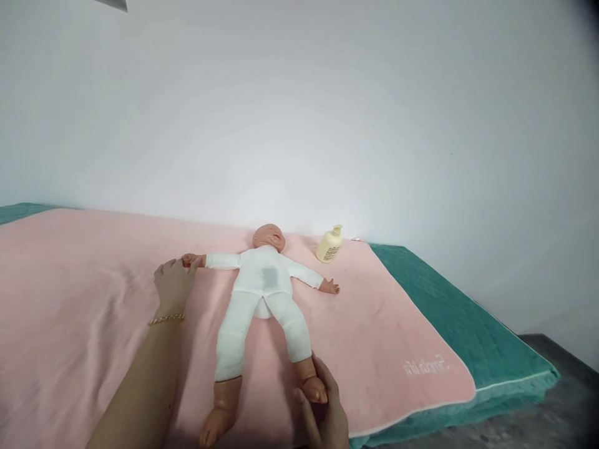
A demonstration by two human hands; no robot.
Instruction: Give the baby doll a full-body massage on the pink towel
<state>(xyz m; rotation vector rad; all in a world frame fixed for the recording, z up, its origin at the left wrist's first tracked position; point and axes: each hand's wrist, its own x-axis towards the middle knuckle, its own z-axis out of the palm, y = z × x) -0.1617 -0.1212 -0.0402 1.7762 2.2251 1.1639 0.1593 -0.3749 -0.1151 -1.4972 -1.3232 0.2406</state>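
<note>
A baby doll [269, 268] lies on its back, in a white fabric body suit with a grey patch on the chest. Its head points to the wall and its limbs are spread. My left hand [175, 285], with a bracelet at the wrist, has thumb and forefinger closed about the doll's small hand on the left side. The other fingers of that hand rest near the blanket. Around the doll's foot on the right side, my right hand [327, 405] is curled, thumb on one side and fingers on the other. The doll's other leg lies untouched.
A pale yellow pump bottle [330, 244] stands by the doll's head, to the right. Under everything spreads a pink blanket [374, 349] with white lettering, over a green mattress [468, 337]. A white wall [299, 112] rises behind; dark floor [561, 405] shows at lower right.
</note>
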